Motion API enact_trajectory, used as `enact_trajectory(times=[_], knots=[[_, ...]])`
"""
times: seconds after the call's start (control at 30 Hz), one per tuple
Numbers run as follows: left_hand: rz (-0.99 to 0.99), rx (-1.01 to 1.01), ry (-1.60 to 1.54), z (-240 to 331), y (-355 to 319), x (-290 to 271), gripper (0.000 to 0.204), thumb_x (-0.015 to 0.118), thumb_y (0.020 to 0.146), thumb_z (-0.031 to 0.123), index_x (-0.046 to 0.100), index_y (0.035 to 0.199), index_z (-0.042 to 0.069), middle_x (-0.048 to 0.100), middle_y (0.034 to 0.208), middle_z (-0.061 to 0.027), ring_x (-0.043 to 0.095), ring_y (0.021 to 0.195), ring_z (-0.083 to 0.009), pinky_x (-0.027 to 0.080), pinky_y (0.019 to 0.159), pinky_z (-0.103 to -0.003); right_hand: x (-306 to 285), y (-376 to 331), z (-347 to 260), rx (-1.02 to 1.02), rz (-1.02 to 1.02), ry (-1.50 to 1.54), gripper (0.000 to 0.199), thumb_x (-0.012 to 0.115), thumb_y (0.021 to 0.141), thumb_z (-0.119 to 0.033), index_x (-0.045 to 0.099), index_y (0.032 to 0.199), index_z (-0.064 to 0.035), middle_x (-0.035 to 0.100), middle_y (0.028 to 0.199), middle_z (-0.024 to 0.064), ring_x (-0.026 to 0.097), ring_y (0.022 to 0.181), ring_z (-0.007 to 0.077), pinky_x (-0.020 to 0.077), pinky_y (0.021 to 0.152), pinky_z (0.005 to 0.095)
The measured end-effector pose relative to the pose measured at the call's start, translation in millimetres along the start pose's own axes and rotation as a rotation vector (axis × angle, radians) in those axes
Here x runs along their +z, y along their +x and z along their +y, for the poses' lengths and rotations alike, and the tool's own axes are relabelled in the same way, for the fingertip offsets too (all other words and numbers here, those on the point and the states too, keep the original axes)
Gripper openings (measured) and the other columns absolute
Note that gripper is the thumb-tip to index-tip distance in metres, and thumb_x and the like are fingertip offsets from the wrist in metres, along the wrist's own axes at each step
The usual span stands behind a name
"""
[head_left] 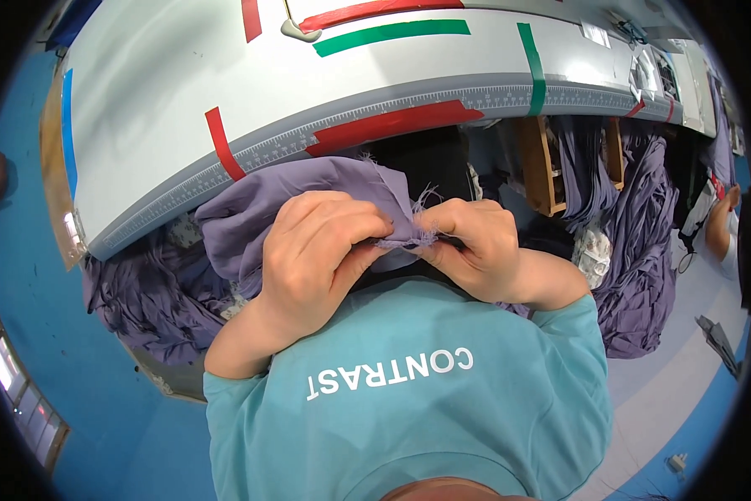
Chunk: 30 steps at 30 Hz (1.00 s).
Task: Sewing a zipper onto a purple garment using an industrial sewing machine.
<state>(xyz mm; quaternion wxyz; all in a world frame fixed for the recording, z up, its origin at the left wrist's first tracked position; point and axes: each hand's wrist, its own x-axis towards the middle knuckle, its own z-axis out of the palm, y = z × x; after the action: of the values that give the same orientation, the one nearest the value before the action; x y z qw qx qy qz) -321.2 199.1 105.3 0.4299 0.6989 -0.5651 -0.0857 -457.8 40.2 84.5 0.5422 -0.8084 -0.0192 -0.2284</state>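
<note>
Both my hands pinch a piece of purple-grey fabric (pixel 308 188) close to my chest, below the edge of a grey work table (pixel 175 92). My left hand (pixel 321 250) grips the frayed fabric edge from the left, fingers curled shut on it. My right hand (pixel 475 246) holds the same frayed edge from the right, thumb and fingers closed. Loose threads stick up between the two hands. The rest of the fabric drapes down over my lap to the left. My teal shirt (pixel 409 392) fills the lower middle.
The table carries red (pixel 223 144) and green (pixel 392 35) tape strips and a printed ruler band along its edge. Heaps of purple fabric lie at lower left (pixel 141 301) and hang at right (pixel 642 250) near wooden frames. Another person's arm (pixel 720 221) shows far right. Blue floor surrounds.
</note>
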Motion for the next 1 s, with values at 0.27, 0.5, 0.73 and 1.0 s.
enact_trajectory(times=[0.27,0.5,0.73,1.0], knots=[[-0.002,-0.173,-0.217,3.8,-12.3,-24.8,0.028,0.075,0.072,-0.003,0.061,0.096,0.004,0.065,0.089,-0.0109,0.064,0.082,-0.0265,0.05,0.078,-0.037,10.1,14.3,0.1,-0.037,-0.035,0.13,0.025,0.074,0.076,0.0,0.064,0.098,-0.0008,0.066,0.082,0.0117,0.066,0.066,0.0281,0.0512,0.058,0.034],[0.415,-0.085,0.238,43.7,-48.2,-165.6,0.028,0.061,0.091,0.028,0.051,0.09,0.001,0.053,0.077,-0.0123,0.052,0.065,-0.0196,0.042,0.054,-0.025,110.2,58.6,-7.5,-0.1,-0.696,0.372,0.021,0.065,0.086,-0.009,0.067,0.106,-0.002,0.069,0.089,0.0147,0.066,0.081,0.0341,0.0534,0.076,0.0399],[0.406,0.046,0.346,90.0,-64.7,-257.2,0.014,0.061,0.089,0.003,0.047,0.087,0.003,0.046,0.078,-0.0097,0.043,0.067,-0.0144,0.034,0.057,-0.024,112.0,47.4,-8.1,-0.452,-0.295,0.045,0.015,0.064,0.079,-0.01,0.067,0.092,-0.0051,0.065,0.093,0.0139,0.066,0.081,0.0264,0.0532,0.062,0.0346],[0.354,0.277,0.268,81.7,-81.4,-264.2,0.011,0.059,0.093,0.009,0.054,0.101,0.003,0.045,0.081,-0.0079,0.043,0.071,-0.0142,0.036,0.056,-0.026,72.0,106.2,-14.1,-0.217,-0.488,0.032,0.02,0.076,0.068,-0.006,0.069,0.087,-0.0064,0.063,0.111,0.0093,0.06,0.102,0.0296,0.0506,0.087,0.0415]])
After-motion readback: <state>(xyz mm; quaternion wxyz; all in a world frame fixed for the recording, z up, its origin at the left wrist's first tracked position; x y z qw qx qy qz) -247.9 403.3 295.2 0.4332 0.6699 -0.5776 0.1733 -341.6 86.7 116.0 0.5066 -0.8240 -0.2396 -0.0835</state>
